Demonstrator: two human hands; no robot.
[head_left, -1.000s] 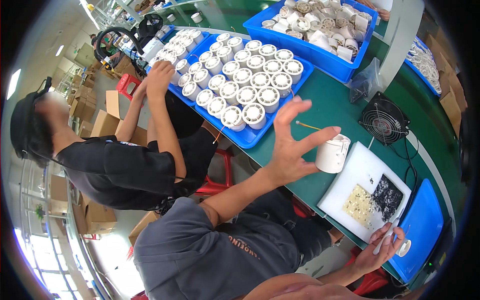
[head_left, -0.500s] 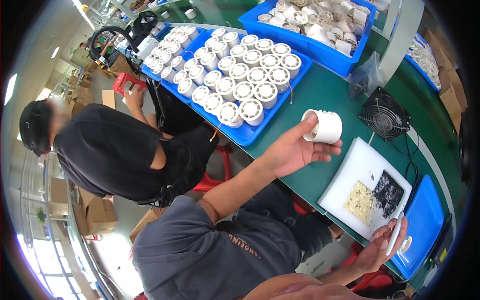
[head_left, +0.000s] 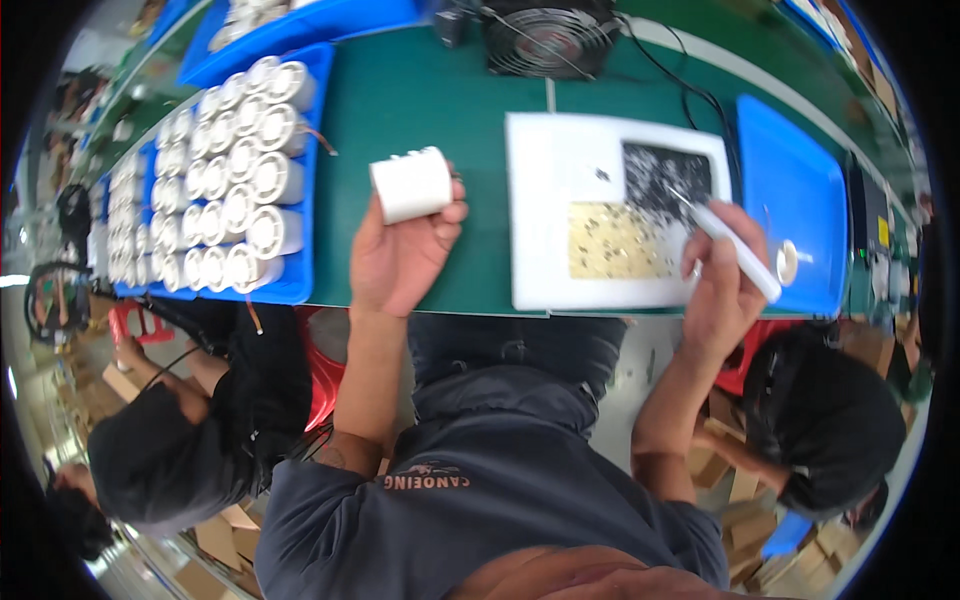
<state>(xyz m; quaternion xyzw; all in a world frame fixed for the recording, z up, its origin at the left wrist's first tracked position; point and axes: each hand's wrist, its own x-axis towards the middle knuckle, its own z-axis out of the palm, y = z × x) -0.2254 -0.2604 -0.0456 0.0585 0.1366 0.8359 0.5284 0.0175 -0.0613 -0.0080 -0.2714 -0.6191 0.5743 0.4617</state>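
Note:
My left hand (head_left: 398, 265) is closed around a white cylindrical plastic housing (head_left: 412, 188), held tilted above the green bench with small pegs along its upper rim. My right hand (head_left: 722, 295) grips a white pen-like tool (head_left: 745, 258). The tool's thin tip points at a black patch covered in pale specks (head_left: 668, 175) on a white foam board (head_left: 540, 160). Beside that patch lies a cream-yellow square (head_left: 610, 240) scattered with small dark pieces. Whether the tip touches the board I cannot tell.
Blue trays (head_left: 310, 180) of upright white housings (head_left: 270, 178) stand at the left. A black fan (head_left: 548, 38) sits behind the board, its cable running right. Another blue tray (head_left: 800, 190) at the right holds a small white ring (head_left: 787, 262). People sit on both sides.
My view has swung right, toward the board. My right hand has brought the pen-like tool over the black patch. My left hand still holds the housing, now turned with its side facing me.

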